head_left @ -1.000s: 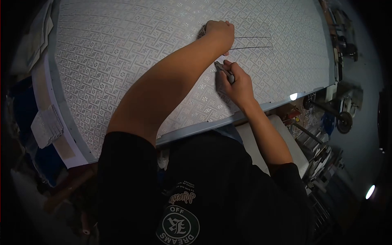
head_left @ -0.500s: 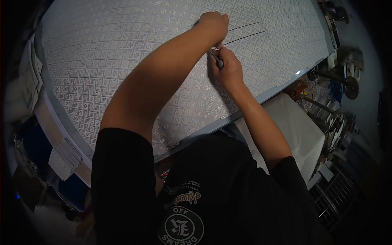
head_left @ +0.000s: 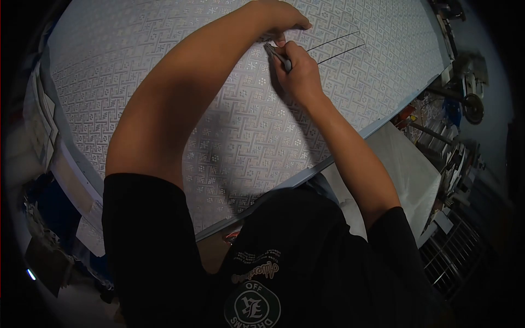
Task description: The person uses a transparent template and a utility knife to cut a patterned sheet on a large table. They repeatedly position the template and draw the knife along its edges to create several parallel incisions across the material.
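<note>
A large light panel (head_left: 246, 126) with a raised geometric and floral pattern lies under both my hands. In my right hand (head_left: 302, 68) is a grey utility knife (head_left: 285, 63), its front end pointing up and left against the panel; the tip is hard to make out. My left hand (head_left: 280, 16) rests on the panel just beyond the tool, thumb and a finger spread apart, the other fingers hidden behind the wrist. Two thin, nearly parallel dark lines (head_left: 342, 52) run across the panel to the right of my hands.
A grey-blue edge strip (head_left: 311, 174) borders the panel on my side. Beyond it, at right, is a pale sheet-like surface (head_left: 404, 169), with a metal rack (head_left: 456, 246) below. Stacked sheets (head_left: 90, 238) sit at lower left. A round metal part (head_left: 472, 108) stands at far right.
Both hands have moved left and a little farther away along the panel, the knife with the right one. The left hand's thumb and finger now show farther apart. The view has shifted slightly.
</note>
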Available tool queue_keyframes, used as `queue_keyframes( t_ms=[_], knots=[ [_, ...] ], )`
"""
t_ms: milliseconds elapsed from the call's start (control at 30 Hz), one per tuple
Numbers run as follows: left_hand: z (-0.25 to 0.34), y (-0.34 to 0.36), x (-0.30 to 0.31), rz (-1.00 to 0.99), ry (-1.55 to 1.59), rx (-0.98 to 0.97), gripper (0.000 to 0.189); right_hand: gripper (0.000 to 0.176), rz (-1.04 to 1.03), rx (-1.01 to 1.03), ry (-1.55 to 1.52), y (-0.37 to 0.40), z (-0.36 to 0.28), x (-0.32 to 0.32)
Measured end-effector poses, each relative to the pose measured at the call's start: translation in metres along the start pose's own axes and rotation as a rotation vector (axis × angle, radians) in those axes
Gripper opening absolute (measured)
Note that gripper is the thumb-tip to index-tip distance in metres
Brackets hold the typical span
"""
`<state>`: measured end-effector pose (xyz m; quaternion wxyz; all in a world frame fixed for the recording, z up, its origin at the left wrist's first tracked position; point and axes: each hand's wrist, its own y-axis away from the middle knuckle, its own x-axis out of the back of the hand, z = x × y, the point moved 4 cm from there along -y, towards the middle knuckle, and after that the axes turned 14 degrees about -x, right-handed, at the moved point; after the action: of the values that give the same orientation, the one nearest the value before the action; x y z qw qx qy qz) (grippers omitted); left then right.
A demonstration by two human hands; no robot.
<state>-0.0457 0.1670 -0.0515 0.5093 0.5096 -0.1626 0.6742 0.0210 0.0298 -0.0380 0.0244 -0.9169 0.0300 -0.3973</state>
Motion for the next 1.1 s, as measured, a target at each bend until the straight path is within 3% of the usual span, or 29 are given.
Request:
queue_keyframes(
  t_ms=[267,333,367,767,933,1100],
  knots=[
    [-0.005,-0.006,-0.001,-0.004,0.128,0.025,0.052,0.023,0.087,0.075,0.006,-0.002,0.004,-0.006],
    [-0.010,-0.007,0.002,0.008,0.153,0.034,0.051,0.021,-0.036,-0.133,-0.161,-0.004,0.010,0.001],
    [-0.013,-0.014,0.007,0.013,0.167,0.038,0.050,0.021,-0.036,-0.128,-0.158,-0.007,0.010,0.007],
    [-0.005,-0.033,0.011,0.026,0.345,0.065,0.044,0.021,-0.053,-0.104,0.023,-0.041,0.015,0.032],
    [-0.020,-0.042,0.009,0.010,0.417,0.084,0.041,0.023,-0.193,-0.154,0.169,-0.061,0.004,0.035],
    [-0.019,-0.037,0.008,0.001,0.482,0.118,0.039,0.024,-0.093,-0.112,0.121,-0.059,0.011,0.023]
  ],
)
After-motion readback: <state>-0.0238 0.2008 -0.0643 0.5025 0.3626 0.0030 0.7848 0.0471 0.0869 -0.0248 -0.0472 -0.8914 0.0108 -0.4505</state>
